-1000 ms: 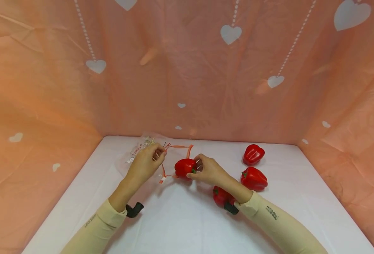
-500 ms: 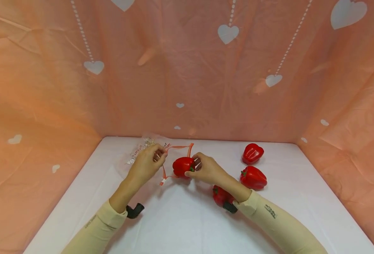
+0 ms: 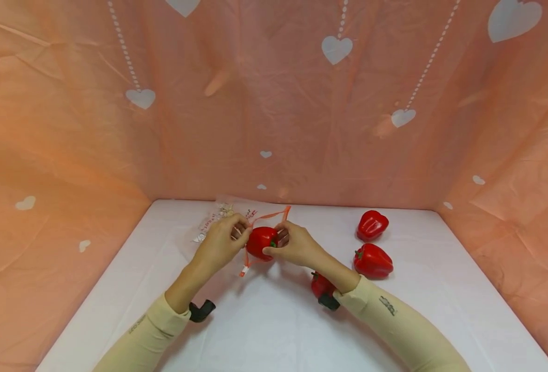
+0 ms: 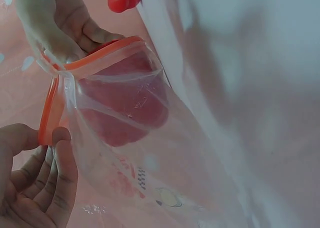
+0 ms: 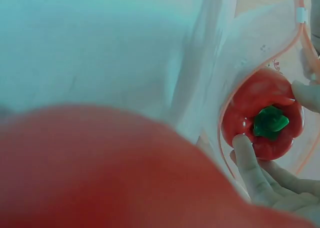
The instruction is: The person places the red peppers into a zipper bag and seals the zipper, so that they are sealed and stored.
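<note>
My right hand (image 3: 297,245) grips a red bell pepper (image 3: 261,243) with a green stem, thumb and fingers around its stem end. In the left wrist view the pepper's body shows through the clear plastic of a zip bag (image 4: 185,188), inside its orange-edged mouth. The left hand (image 3: 223,238) pinches the orange zip edge between thumb and fingers, as the left wrist view shows (image 4: 40,183). From the right wrist view, the pepper's green stem faces outward at the bag's mouth (image 5: 245,83), fingertips on its sides. The bag's far end lies on the white table, with printed pictures on it.
Two red bell peppers, a far one (image 3: 372,225) and a nearer one (image 3: 373,261), lie at the table's right. Another pepper (image 3: 321,285) sits partly under my right forearm. Black wrist mounts (image 3: 202,311) hang below both cuffs. A peach heart-patterned curtain (image 3: 297,129) surrounds the white table (image 3: 264,325).
My right hand has moved left with the pepper, bringing it into the bag's mouth. The left hand has shifted slightly right with the zip edge, and the hands are closer together.
</note>
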A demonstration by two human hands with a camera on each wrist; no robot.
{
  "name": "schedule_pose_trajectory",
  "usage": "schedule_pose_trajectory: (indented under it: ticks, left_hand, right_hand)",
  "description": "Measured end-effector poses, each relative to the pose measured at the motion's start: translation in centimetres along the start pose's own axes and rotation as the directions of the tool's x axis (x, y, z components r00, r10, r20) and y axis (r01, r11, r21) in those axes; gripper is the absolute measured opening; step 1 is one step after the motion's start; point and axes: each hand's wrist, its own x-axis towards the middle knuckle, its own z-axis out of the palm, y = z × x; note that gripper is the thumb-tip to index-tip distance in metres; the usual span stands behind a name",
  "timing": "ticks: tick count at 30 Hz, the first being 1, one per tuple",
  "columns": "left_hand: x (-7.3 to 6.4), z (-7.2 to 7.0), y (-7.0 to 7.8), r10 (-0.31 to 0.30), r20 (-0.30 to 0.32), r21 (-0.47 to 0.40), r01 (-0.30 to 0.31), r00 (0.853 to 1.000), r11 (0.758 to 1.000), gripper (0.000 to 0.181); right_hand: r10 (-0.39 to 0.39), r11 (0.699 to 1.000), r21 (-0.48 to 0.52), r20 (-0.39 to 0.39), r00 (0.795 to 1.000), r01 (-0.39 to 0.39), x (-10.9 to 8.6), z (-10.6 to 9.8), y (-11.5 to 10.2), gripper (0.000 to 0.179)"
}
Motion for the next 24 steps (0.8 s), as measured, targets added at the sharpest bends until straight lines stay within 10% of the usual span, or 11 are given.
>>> schedule_pose_trajectory:
  ticks: [24]
  left_hand:
    - [-0.2,0.5,0.0,-0.013,0.032,-0.002,0.013,0.999,1.0,0.007]
  right_hand:
    - [0.04,0.998,0.051,-0.031,0.999,-0.039,1.1,0.7,0.8,0.054]
